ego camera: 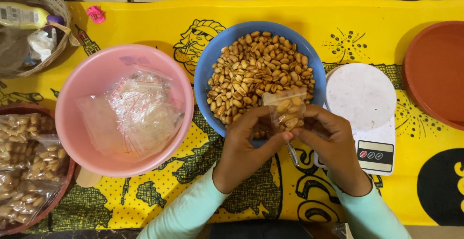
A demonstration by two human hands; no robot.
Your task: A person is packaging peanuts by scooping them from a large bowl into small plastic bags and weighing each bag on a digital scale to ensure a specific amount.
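peanuts half-fill the small clear bag (286, 109), light, limp and slippery, pinched by both hands, left (245, 148) and right (333, 144), just before the blue bowl (205, 74).

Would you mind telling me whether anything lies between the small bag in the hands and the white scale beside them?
Nothing visible does. Both hands, left hand and right hand, hold the bag over the blue bowl's near rim, and the scale sits just to the right with its platform bare.
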